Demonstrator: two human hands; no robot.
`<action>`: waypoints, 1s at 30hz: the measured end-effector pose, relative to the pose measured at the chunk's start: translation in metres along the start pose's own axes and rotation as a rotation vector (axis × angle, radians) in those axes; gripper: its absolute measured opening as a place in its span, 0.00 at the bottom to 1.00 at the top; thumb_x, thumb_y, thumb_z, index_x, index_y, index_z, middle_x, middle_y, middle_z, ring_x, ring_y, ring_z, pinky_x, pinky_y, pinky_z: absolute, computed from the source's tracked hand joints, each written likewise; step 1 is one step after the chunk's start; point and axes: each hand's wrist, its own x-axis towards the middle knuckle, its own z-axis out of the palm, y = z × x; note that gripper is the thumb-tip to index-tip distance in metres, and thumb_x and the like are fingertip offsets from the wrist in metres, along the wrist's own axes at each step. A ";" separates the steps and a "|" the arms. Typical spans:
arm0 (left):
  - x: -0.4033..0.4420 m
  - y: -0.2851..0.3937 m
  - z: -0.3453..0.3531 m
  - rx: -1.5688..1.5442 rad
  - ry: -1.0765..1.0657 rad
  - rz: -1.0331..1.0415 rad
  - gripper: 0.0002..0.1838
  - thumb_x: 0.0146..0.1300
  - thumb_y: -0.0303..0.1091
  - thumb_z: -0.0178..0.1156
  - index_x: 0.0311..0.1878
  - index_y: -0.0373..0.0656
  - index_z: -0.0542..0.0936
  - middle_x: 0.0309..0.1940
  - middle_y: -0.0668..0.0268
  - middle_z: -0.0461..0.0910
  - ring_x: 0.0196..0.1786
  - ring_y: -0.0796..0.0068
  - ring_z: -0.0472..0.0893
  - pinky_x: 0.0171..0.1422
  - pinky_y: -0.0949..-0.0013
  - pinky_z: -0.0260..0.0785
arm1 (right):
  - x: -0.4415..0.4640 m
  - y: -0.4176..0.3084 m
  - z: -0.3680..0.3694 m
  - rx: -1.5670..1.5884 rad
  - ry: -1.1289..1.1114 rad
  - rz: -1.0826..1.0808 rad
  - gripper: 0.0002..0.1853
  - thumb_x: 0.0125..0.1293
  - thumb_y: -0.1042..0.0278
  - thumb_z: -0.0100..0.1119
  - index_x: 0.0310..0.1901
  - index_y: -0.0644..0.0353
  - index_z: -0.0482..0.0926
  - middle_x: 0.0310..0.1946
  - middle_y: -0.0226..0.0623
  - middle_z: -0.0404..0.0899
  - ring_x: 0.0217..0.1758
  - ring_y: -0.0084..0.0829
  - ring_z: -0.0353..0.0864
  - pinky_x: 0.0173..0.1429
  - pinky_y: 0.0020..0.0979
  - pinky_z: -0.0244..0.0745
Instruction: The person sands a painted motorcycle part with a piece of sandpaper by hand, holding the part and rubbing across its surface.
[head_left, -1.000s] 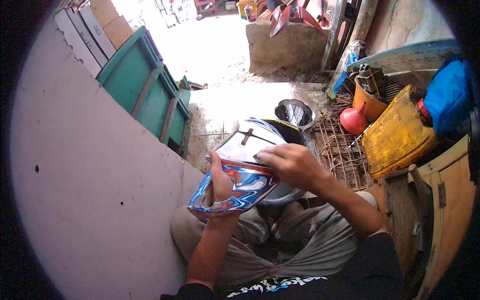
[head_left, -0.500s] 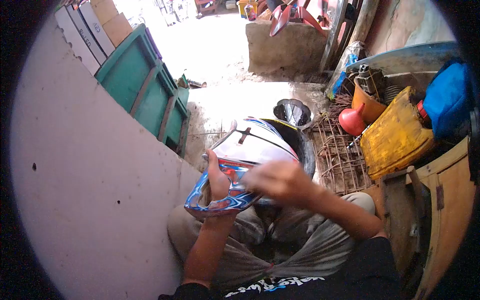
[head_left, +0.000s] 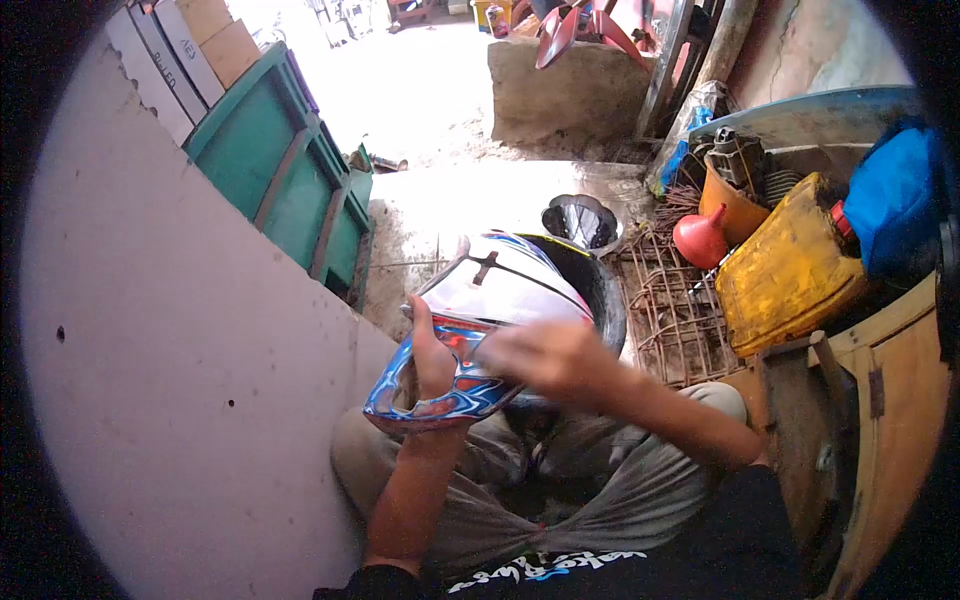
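A glossy shell-like panel (head_left: 510, 285), white with blue and red graphics and a cut-out near its lower end, lies tilted over my lap. I cannot make out its exact kind. My left hand (head_left: 432, 360) grips the panel from beneath, showing through the cut-out with the thumb up along the edge. Over the patterned part, my right hand (head_left: 555, 362) is curled with fingertips at the surface. Motion blurs those fingertips, and whatever they may hold is hidden. Below the panel's far side sits a round black tub or tyre (head_left: 612, 300).
A dark scalloped dish (head_left: 582, 222) stands beyond the panel. To the right are a wire rack (head_left: 672, 310), a red funnel (head_left: 700, 238), a yellow jerrycan (head_left: 795, 275) and a wooden cabinet (head_left: 905, 400). A pale board (head_left: 190, 350) and a green panel (head_left: 270, 170) border the left.
The camera view has shifted slightly, and the scene sits a little more to the left. My right hand stays blurred over the same part; my left hand keeps its hold.
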 end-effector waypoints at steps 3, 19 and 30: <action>0.003 -0.004 0.000 -0.066 0.029 0.015 0.36 0.80 0.62 0.42 0.70 0.36 0.72 0.62 0.53 0.80 0.60 0.58 0.82 0.66 0.55 0.75 | 0.001 -0.006 0.000 -0.033 0.073 -0.085 0.11 0.63 0.66 0.64 0.46 0.56 0.84 0.43 0.38 0.87 0.42 0.36 0.89 0.45 0.37 0.85; -0.002 0.002 0.003 -0.130 -0.016 -0.072 0.36 0.81 0.62 0.41 0.67 0.36 0.74 0.60 0.53 0.81 0.59 0.56 0.83 0.66 0.52 0.74 | -0.003 -0.005 0.018 0.082 0.171 -0.104 0.10 0.62 0.68 0.64 0.46 0.54 0.85 0.44 0.35 0.87 0.45 0.36 0.90 0.48 0.38 0.86; 0.007 -0.005 -0.010 -0.169 0.060 -0.107 0.34 0.80 0.61 0.44 0.65 0.36 0.76 0.57 0.55 0.83 0.55 0.61 0.84 0.62 0.57 0.76 | -0.002 -0.012 0.017 0.049 0.149 -0.100 0.10 0.63 0.70 0.63 0.46 0.58 0.84 0.44 0.39 0.87 0.45 0.36 0.89 0.48 0.38 0.86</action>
